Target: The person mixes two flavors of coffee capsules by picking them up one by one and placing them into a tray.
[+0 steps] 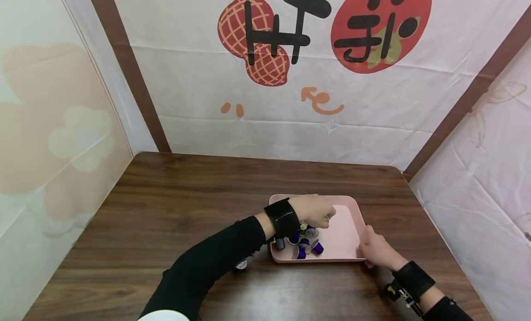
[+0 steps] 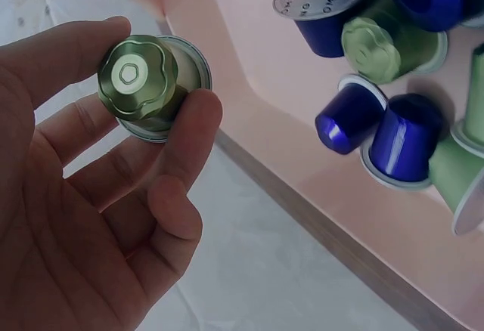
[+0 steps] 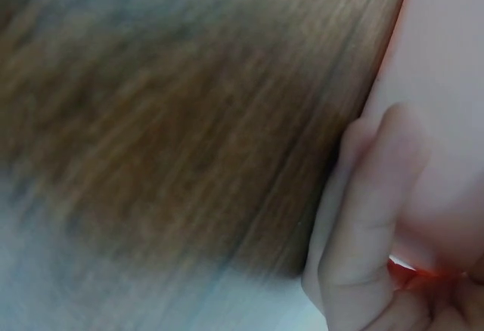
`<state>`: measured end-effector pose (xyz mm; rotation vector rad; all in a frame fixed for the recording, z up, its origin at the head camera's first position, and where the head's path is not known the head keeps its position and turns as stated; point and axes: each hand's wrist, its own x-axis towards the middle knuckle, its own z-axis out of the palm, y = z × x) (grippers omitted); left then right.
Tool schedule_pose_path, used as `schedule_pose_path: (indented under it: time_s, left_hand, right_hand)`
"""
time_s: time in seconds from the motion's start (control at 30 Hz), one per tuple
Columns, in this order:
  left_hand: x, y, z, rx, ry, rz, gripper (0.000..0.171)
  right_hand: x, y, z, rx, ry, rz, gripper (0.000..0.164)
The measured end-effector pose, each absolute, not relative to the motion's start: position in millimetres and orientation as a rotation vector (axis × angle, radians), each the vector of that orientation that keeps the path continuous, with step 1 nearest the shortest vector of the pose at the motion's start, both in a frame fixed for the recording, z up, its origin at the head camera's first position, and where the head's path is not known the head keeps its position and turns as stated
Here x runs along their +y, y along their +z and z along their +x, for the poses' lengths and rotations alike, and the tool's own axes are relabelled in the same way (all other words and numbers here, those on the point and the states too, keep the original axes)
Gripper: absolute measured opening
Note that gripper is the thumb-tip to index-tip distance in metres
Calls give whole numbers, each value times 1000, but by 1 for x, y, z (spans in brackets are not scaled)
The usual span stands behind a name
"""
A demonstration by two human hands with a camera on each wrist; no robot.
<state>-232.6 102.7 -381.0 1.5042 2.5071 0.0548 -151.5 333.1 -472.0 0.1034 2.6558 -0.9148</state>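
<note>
Above the pink tray (image 1: 342, 233), my left hand (image 1: 312, 208) pinches a green coffee capsule (image 2: 136, 78) between thumb and fingers. Its ridged green end faces the left wrist camera. Blue capsules (image 2: 408, 138) and green capsules (image 2: 397, 40) lie jumbled in the tray's left part, some tipped on their sides; my left wrist hides part of this pile in the head view. My right hand (image 1: 380, 249) grips the tray's right edge near the front corner. In the right wrist view, its fingers (image 3: 370, 202) bend over the tray's rim.
A wooden table (image 1: 195, 187) carries the tray. A small object with a pale top (image 1: 241, 265) sits on the wood beside my left forearm, partly hidden. Printed cloth walls (image 1: 191, 104) stand behind the table and on both sides.
</note>
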Motion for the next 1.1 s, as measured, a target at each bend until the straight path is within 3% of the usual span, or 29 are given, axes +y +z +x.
schedule_pose_path:
  time_s: [0.73, 1.1]
  left_hand:
    - [128, -385, -229, 2464, 45, 1457, 16]
    - [69, -361, -246, 2506, 189, 1345, 12]
  right_hand:
    - [329, -472, -154, 2695, -936, 76, 27]
    - [333, -473, -151, 2675, -903, 134, 34]
